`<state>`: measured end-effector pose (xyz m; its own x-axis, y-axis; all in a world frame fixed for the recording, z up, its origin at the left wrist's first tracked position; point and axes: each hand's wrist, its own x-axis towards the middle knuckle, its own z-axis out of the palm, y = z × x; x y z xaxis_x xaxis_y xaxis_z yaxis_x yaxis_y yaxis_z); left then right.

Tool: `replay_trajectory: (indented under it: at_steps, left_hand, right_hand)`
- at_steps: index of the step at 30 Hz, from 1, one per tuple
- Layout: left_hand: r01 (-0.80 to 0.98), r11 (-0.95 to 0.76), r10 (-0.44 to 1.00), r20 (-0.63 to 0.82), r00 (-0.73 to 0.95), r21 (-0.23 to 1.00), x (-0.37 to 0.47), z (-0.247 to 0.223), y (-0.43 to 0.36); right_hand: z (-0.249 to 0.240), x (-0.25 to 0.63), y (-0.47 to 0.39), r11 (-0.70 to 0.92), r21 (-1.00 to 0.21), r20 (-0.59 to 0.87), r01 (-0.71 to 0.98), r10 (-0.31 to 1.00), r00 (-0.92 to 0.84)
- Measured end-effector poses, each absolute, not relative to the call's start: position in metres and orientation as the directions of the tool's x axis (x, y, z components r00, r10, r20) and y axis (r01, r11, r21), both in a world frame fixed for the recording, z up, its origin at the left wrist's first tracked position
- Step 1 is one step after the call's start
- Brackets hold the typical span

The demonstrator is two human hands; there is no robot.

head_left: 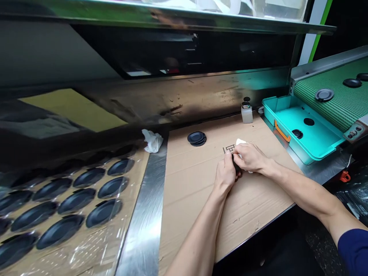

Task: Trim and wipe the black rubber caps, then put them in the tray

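Note:
Over the cardboard sheet point(189, 191), my left hand point(224, 173) is closed on a black round disc point(236, 165), mostly hidden by the fingers. My right hand point(252, 156) is closed on a white wipe point(240, 142) and presses against the same disc; bits of the wipe show above and below the fingers. A short stack of black round discs point(197, 138) lies on the cardboard, ahead and to the left of my hands. Behind my right hand stands a small translucent bottle point(247, 112) with a dark top.
At left, many black discs point(100, 212) sit in rows on a plastic-covered board. A crumpled white wipe point(152, 140) lies near it. To the right are a turquoise tray point(309, 155) holding two dark round pieces and a green conveyor belt point(342, 103) carrying discs. A metal ledge point(184, 23) runs overhead.

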<state>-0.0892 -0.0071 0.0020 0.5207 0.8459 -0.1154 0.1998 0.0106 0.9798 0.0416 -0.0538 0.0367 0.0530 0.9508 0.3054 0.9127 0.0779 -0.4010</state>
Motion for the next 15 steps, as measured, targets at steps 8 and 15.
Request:
replay_trajectory:
  at_steps: [8,15]
  left_hand:
    - [0.191,-0.010,0.860,-0.089,0.503,0.982,-0.0894,0.0043,-0.0087]
    - [0.160,0.007,0.866,-0.086,0.492,0.987,-0.0888,0.0015,-0.0074]
  right_hand:
    - [0.0352,0.0410,-0.0537,0.076,-0.414,0.306,0.907,0.950,0.060]
    - [0.0336,0.0393,-0.0531,0.071,-0.417,0.320,0.906,0.945,0.073]
